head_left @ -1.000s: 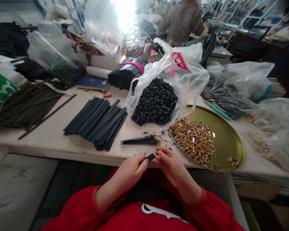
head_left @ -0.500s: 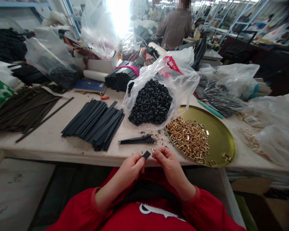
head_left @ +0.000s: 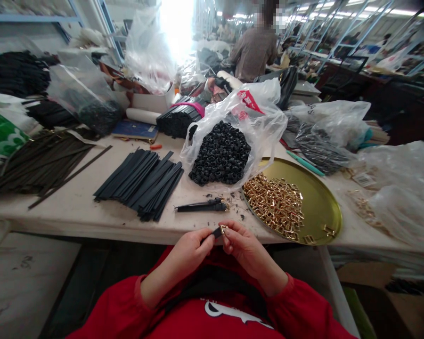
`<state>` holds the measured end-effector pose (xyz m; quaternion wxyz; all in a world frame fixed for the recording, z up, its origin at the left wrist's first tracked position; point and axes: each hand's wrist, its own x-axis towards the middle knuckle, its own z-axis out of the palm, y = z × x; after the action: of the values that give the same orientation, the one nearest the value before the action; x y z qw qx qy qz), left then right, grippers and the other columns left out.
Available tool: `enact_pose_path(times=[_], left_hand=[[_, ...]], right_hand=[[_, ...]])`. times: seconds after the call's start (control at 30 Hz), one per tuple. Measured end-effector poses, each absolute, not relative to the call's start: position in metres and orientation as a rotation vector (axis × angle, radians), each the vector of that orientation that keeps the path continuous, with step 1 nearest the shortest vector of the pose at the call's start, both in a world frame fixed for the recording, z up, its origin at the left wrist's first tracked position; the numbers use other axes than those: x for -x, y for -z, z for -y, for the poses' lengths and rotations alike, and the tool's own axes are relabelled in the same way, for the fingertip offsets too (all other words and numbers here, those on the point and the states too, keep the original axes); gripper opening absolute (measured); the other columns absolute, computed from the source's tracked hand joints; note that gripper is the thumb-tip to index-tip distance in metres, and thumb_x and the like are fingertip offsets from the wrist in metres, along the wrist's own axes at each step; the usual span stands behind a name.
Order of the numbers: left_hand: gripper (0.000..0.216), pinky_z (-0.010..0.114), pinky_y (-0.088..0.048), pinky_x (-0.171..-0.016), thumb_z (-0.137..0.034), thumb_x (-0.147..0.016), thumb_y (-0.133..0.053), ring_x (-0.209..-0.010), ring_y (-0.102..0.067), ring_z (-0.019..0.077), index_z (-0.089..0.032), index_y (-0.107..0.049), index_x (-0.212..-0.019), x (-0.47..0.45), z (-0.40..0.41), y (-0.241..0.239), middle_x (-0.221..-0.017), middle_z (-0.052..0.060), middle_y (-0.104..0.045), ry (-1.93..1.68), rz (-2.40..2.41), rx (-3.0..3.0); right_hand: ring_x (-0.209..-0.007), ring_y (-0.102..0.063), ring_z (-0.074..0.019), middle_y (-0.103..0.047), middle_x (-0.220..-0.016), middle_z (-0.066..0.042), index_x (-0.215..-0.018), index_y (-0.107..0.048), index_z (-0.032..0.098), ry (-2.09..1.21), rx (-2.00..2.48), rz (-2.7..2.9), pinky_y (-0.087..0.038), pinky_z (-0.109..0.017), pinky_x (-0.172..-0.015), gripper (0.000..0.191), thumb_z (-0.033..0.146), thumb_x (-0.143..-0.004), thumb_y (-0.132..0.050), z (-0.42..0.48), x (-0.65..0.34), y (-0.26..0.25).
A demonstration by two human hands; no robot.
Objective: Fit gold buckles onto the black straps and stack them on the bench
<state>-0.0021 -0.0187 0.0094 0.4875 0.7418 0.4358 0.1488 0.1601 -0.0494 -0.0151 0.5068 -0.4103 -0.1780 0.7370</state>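
Note:
My left hand (head_left: pixel 194 245) pinches a black strap (head_left: pixel 217 232), its short end sticking out past the thumb. Between the fingertips of my right hand (head_left: pixel 242 240) is a small gold buckle (head_left: pixel 223 228), which meets the strap's end; whether the strap passes through it I cannot tell. Both hands are at the table's front edge. Just beyond them lie a few straps with buckles (head_left: pixel 203 205). A stack of black straps (head_left: pixel 137 183) is to the left, and a round gold tray (head_left: pixel 321 197) with a heap of gold buckles (head_left: pixel 273 205) stands to the right.
Behind the hands' area, a plastic bag (head_left: pixel 268 122) holds many black loops (head_left: pixel 221 153). Long dark strips (head_left: pixel 45 160) lie at the left. A teal pen-like tool (head_left: pixel 305 163), a blue notebook (head_left: pixel 134 131) and more plastic bags (head_left: pixel 403 188) surround the work area. A person (head_left: pixel 254 52) is in the background.
My hands have come together, so the gold buckle that was apart from the strap now meets its end. The view has shifted slightly.

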Motion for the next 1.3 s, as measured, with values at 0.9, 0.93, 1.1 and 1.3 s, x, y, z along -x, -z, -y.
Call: enact_pose_path(times=[0.9, 0.93, 1.1, 1.3], left_hand=[[0.018, 0.019, -0.033, -0.044, -0.030, -0.084, -0.041, -0.045, -0.043, 0.0072, -0.017, -0.050, -0.077, -0.001, 0.020, 0.000, -0.058, -0.005, -0.049, -0.365, -1.003, -1.381], [0.016, 0.018, -0.032, -0.043, -0.028, -0.083, -0.040, -0.043, -0.042, 0.0067, -0.017, -0.049, -0.076, -0.001, 0.021, 0.001, -0.057, -0.005, -0.049, -0.356, -1.014, -1.361], [0.018, 0.018, -0.030, -0.043, -0.033, -0.081, -0.046, -0.043, -0.040, 0.0055, -0.016, -0.052, -0.078, -0.002, 0.023, 0.002, -0.059, -0.006, -0.050, -0.442, -1.025, -1.292], [0.027, 0.017, -0.024, -0.039, -0.042, -0.078, -0.052, -0.038, -0.032, 0.0036, -0.016, -0.048, -0.071, -0.003, 0.024, 0.002, -0.051, -0.008, -0.046, -0.431, -0.989, -1.110]], right_hand=[[-0.049, -0.037, -0.0071, -0.044, -0.054, 0.006, -0.069, -0.052, 0.017, -1.340, 1.291, 0.740, -0.029, -0.021, -0.047, 0.028, 0.043, -0.076, -0.060, 0.056, -0.146, 0.018], [-0.049, -0.037, -0.0071, -0.045, -0.054, 0.006, -0.069, -0.052, 0.017, -1.336, 1.297, 0.741, -0.029, -0.021, -0.047, 0.028, 0.043, -0.077, -0.059, 0.056, -0.147, 0.019], [-0.048, -0.040, -0.0072, -0.047, -0.054, 0.007, -0.070, -0.052, 0.018, -1.323, 1.330, 0.795, -0.031, -0.020, -0.047, 0.027, 0.042, -0.073, -0.064, 0.057, -0.144, 0.021], [-0.051, -0.043, -0.0090, -0.050, -0.056, 0.004, -0.066, -0.054, 0.016, -1.327, 1.368, 0.899, -0.034, -0.022, -0.049, 0.034, 0.049, -0.076, -0.057, 0.061, -0.142, 0.020]])
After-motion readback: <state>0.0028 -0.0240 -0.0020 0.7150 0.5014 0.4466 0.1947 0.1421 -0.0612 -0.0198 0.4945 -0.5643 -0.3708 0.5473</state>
